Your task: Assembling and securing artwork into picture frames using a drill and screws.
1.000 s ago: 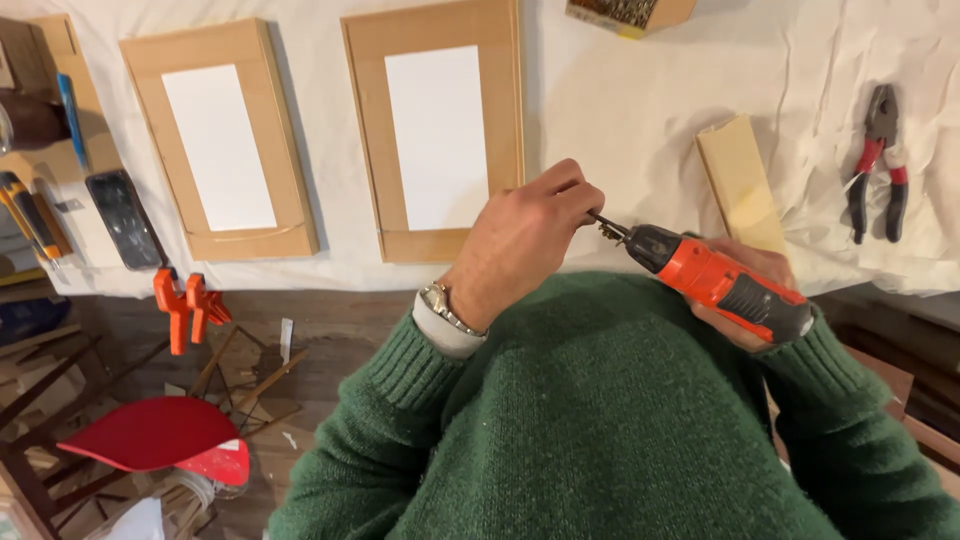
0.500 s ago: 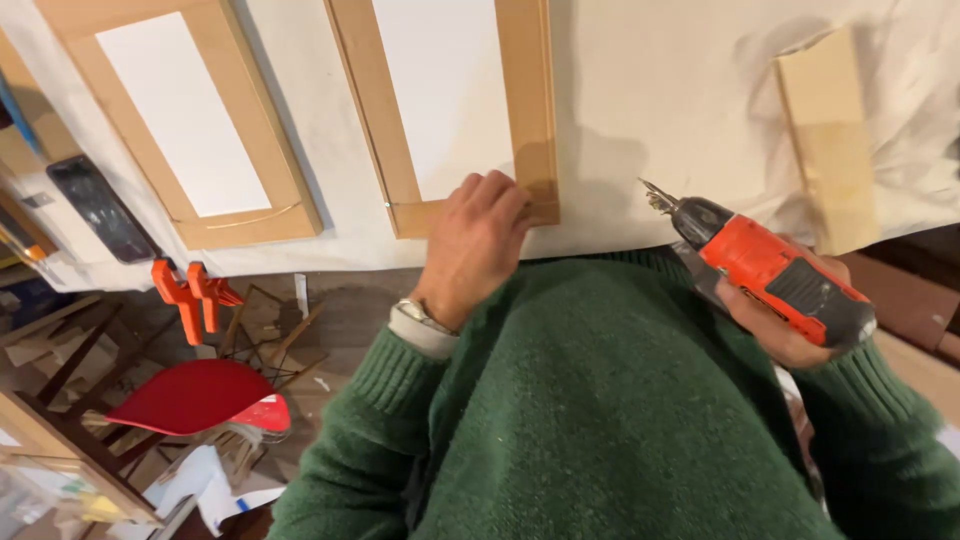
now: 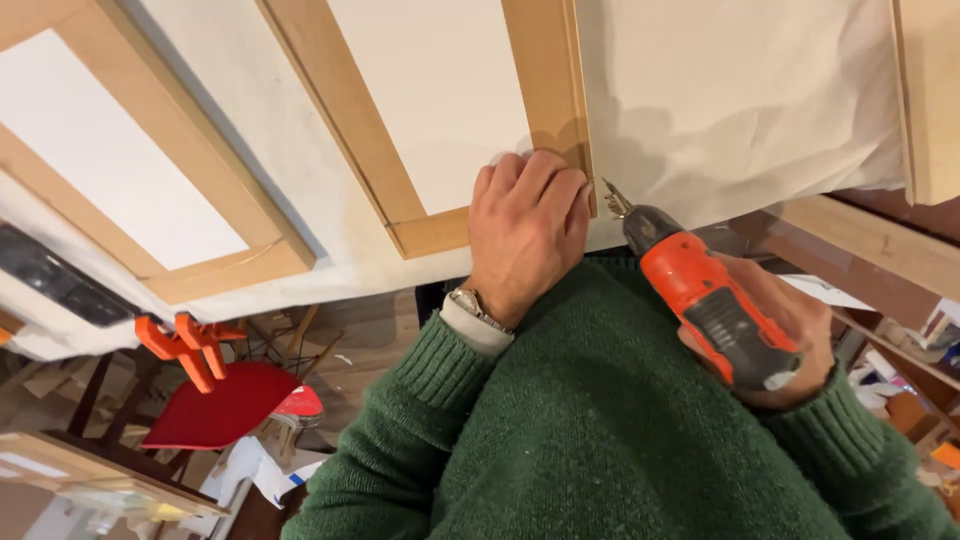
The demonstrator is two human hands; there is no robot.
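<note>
Warm, fairly bright indoor light falls from above onto the white cloth (image 3: 740, 100), without glare. The left hand (image 3: 525, 225) and the orange drill (image 3: 710, 300) cast soft shadows toward the far edge. Focus is sharp centrally; corners stretch and soften slightly.

Your matt orange plastic drill (image 3: 712, 305) has a metal bit; the pale smooth wooden frame (image 3: 545, 90) lies on creased white cloth (image 3: 740, 100).

Left hand (image 3: 527, 225) flat, right hand (image 3: 790, 330) clenched
</note>
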